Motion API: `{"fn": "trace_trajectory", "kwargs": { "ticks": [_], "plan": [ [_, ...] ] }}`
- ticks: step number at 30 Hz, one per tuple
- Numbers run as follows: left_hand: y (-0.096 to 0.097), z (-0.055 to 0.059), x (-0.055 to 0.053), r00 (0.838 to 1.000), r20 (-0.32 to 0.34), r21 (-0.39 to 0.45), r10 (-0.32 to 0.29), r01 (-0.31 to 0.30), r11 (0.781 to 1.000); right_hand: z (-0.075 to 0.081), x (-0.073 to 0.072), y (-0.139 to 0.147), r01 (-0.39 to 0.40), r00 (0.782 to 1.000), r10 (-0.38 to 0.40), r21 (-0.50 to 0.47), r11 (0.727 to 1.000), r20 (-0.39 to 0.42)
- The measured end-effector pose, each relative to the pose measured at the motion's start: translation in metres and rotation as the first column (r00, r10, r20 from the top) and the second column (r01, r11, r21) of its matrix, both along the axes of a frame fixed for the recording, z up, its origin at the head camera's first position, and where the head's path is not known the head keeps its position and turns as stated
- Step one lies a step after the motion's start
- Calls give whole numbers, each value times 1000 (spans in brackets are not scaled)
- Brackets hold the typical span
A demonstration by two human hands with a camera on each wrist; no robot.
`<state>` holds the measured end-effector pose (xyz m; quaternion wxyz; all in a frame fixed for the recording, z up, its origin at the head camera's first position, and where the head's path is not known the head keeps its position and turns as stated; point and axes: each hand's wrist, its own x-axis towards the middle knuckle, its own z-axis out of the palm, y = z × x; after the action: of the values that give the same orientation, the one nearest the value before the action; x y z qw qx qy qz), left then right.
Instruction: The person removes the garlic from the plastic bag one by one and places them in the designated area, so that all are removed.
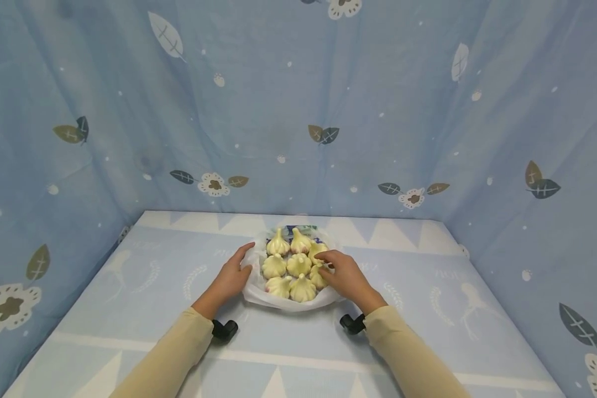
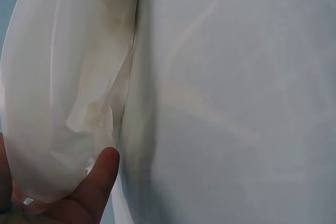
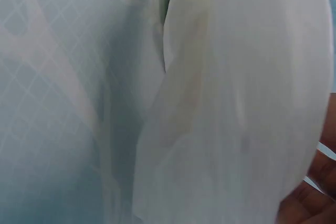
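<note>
Blue printed fabric [image 1: 258, 105] backs the worktop [image 1: 129, 309]. Toward the worktop's far edge, we find garlic bulbs [image 1: 299, 265] in a white bag [image 1: 283, 303] between the left hand [image 1: 230, 278], loose-fingered at the bag's side, and the right hand [image 1: 347, 275], nearer, over the rightmost bulbs [image 1: 316, 278]; whether gripping, we cannot tell.

Enclosed at back, left and right by a blue curtain [image 1: 278, 83], hung in soft vertical folds, printed with leaves [image 1: 167, 35], flowers [image 1: 214, 184] and small pale spots. Furnished with a cloth-covered table [image 1: 477, 342], placed close to the back curtain. Coloured pale blue on top, patterned at the far edge with a white band [image 1: 395, 235], elsewhere with faint sprigs [image 1: 188, 284]. Lit softly, with mild shading in the folds.
</note>
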<state>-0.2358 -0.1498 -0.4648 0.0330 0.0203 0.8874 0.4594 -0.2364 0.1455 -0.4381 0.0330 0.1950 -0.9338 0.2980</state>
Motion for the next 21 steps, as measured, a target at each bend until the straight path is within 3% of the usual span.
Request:
{"fn": "trace_trajectory", "kwargs": {
  "ticks": [21],
  "plan": [
    [-8, 2, -7, 1000, 13, -26, -1, 1, 1000, 3, -1, -1, -41, 997, 43, 33, 999, -57]
  ]
}}
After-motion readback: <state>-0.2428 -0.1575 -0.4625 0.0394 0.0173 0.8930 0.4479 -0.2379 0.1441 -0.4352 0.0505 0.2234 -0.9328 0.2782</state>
